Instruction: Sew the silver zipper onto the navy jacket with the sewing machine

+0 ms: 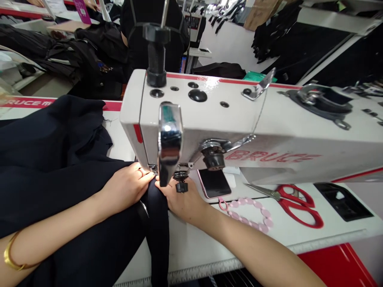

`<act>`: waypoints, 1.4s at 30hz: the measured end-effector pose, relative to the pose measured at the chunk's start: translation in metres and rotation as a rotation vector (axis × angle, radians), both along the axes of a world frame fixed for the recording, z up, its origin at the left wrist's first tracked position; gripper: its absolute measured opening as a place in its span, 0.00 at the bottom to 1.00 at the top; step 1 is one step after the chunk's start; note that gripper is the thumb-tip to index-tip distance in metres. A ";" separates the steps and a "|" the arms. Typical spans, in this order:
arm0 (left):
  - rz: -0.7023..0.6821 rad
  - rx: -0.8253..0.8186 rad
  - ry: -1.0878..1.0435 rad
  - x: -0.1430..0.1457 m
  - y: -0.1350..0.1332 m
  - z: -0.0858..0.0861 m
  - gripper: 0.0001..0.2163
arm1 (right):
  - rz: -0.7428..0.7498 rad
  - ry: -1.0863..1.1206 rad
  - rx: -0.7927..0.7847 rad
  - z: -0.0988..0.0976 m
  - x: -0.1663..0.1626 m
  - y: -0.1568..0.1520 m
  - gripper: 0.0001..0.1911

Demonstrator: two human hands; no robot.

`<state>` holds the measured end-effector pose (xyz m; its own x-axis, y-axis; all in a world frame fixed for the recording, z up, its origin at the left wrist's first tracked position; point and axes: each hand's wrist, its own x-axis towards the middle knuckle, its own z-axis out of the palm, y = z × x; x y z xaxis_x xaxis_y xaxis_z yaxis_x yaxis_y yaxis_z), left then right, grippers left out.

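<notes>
Dark navy fabric with a zipper lies under the head of a white sewing machine. My left hand rests on the fabric left of the needle area, fingers curled and pressing the cloth down. To the right of the seam, my right hand pinches the fabric's folded edge just below the presser foot. The fingertips of both hands are partly hidden by the machine head. A gold bangle sits on my left wrist.
Red-handled scissors lie on the white table to the right, beside a phone with a pink bead strap. A person in black sits at the back among piles of dark garments.
</notes>
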<state>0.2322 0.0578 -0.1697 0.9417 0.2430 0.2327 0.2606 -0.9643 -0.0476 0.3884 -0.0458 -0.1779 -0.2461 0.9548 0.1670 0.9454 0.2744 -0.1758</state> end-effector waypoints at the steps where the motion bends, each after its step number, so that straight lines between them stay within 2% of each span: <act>1: 0.002 0.011 -0.007 0.001 0.001 0.000 0.11 | -0.009 -0.001 -0.007 0.001 0.000 0.000 0.09; 8: 0.018 0.085 -0.017 0.003 0.002 0.001 0.12 | -0.060 -0.026 0.057 0.003 -0.005 -0.004 0.10; 12: -0.042 0.073 -0.032 -0.018 -0.014 0.012 0.12 | -0.151 0.171 0.006 0.003 -0.004 -0.005 0.06; 14: -0.120 0.008 0.003 -0.036 -0.027 0.018 0.14 | -0.185 0.344 -0.080 0.004 -0.002 -0.006 0.10; 17: -0.140 -0.083 0.115 -0.063 -0.042 0.022 0.22 | -0.038 0.613 -0.175 0.008 -0.002 -0.009 0.13; 19: -0.085 -0.078 0.152 -0.074 -0.046 0.020 0.22 | 0.122 0.668 -0.167 0.010 -0.004 -0.014 0.13; 22: -0.028 -0.036 0.159 -0.078 -0.047 0.012 0.08 | 0.318 0.493 -0.151 0.011 -0.008 -0.024 0.13; 25: -0.071 -0.005 0.182 -0.072 -0.052 0.011 0.11 | 0.394 0.309 -0.178 0.012 -0.008 -0.031 0.17; 29: -0.142 -0.056 0.216 -0.057 -0.054 0.023 0.13 | 0.430 0.284 -0.183 0.015 -0.004 -0.031 0.16; 32: -0.159 -0.010 0.198 -0.044 -0.037 0.030 0.15 | 0.442 0.286 -0.193 0.019 -0.003 -0.026 0.15; 34: -0.132 0.000 0.259 -0.040 -0.022 0.030 0.18 | 0.449 0.286 -0.178 0.020 -0.004 -0.023 0.16; 39: 0.006 0.058 0.325 -0.040 -0.011 0.024 0.11 | 0.406 0.243 -0.081 0.020 -0.012 -0.022 0.14; 40: -0.004 0.081 0.307 -0.038 -0.013 0.023 0.09 | 0.405 0.241 -0.075 0.019 -0.012 -0.022 0.13; 42: -0.114 0.110 0.264 -0.033 -0.018 0.022 0.06 | 0.423 0.250 -0.091 0.020 -0.012 -0.024 0.13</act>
<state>0.1994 0.0400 -0.1478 0.9929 0.1187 -0.0045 0.1153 -0.9719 -0.2054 0.3766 -0.0698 -0.1576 -0.5781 0.7933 0.1908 0.6806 0.5978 -0.4235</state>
